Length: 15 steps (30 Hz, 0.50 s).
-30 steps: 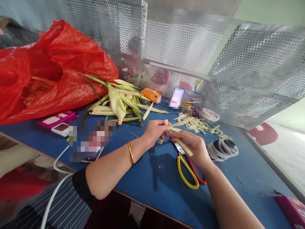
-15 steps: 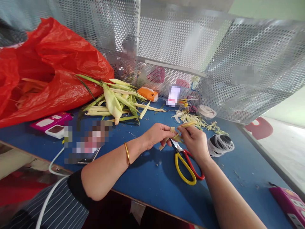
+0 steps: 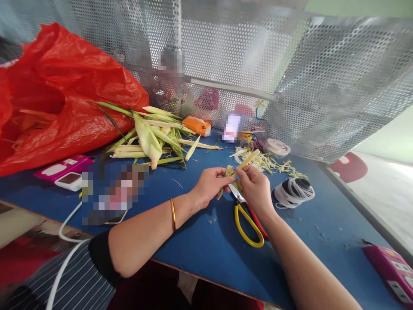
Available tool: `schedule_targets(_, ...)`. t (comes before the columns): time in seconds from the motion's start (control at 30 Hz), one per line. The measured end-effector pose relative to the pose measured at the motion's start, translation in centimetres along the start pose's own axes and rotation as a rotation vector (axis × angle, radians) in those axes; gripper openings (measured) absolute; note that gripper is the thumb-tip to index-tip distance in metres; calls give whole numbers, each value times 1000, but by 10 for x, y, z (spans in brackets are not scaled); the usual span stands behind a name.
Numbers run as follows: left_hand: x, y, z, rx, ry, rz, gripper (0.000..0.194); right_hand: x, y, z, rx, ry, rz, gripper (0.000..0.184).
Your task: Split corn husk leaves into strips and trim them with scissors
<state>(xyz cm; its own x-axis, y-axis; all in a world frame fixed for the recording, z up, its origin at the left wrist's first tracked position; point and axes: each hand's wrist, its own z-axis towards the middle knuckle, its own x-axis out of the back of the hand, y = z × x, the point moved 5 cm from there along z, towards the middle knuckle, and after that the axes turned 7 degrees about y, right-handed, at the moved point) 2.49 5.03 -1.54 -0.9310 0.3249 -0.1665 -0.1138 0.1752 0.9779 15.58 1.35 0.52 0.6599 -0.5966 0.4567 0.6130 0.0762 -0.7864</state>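
Between my two hands is a pale yellow strip of husk [image 3: 248, 160], folded and bent into a small piece. My left hand [image 3: 211, 185], with a gold bangle on its wrist, pinches the folded part. Just to the right, my right hand [image 3: 254, 185] pinches the strip, whose end sticks up past the fingers. Scissors [image 3: 247, 226] with one yellow and one red handle lie on the table under my hands; the blade tips are hidden. A pile of green and pale husks [image 3: 150, 142] lies beyond my left hand.
A red plastic bag [image 3: 80, 86] fills the back left. Husk scraps [image 3: 267, 161], a tape roll [image 3: 277, 147] and a spool of white cord [image 3: 293, 192] lie right. An orange packet [image 3: 196, 126] and a purple power strip [image 3: 64, 170] stand on the blue table [image 3: 200, 249].
The strip's free end now points more upward from my right fingers. Both hands stay close together, and the whole view has shifted slightly.
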Motion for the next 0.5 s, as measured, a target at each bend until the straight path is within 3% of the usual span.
schedule_targets(0.17, 2, 4, -1, 30, 11, -27, 13, 1, 1, -1, -59, -38, 12, 32)
schedule_targets(0.3, 13, 9, 5, 33, 112, -41, 11, 7, -3, 2, -126, -88, 141, 31)
schedule_targets(0.5, 27, 17, 13, -14, 201, -46, 10, 14, -18, 3, -94, -404, 406, 25)
